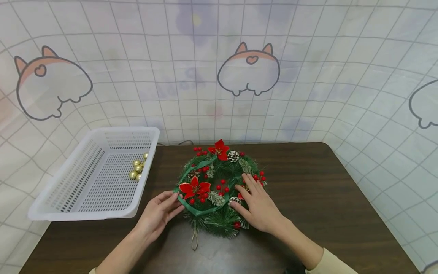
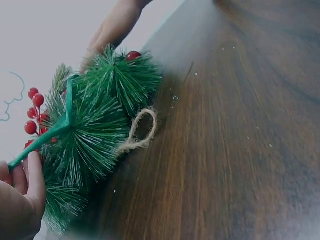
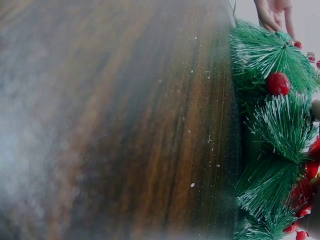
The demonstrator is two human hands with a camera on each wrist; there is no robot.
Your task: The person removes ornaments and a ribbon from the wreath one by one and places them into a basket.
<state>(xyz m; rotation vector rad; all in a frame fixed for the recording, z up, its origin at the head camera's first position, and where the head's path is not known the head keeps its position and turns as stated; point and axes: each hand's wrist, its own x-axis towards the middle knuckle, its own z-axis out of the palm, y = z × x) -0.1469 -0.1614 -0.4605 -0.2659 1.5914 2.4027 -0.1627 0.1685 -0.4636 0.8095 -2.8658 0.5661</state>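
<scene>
A Christmas wreath (image 1: 222, 224) of green pine needles lies on the table, decorated with red poinsettias (image 1: 219, 149), red berries (image 1: 223, 186) and frosted pinecones (image 1: 233, 156). Across its top runs a loop of green ribbon (image 1: 205, 211). At the wreath's left side my left hand (image 1: 158, 215) pinches that ribbon between thumb and fingers; the left wrist view also shows the ribbon (image 2: 47, 137) stretched up from the fingertips. My right hand (image 1: 259, 205) rests on the wreath's right side, fingers spread, near a pinecone. A twine loop (image 2: 145, 127) sticks out from the wreath's near edge.
To the left stands a white perforated plastic basket (image 1: 85, 217) with several gold balls (image 1: 138, 168) along its right wall. The dark wooden table (image 1: 308, 182) reaches back to a checked curtain (image 1: 191, 95) with cartoon prints.
</scene>
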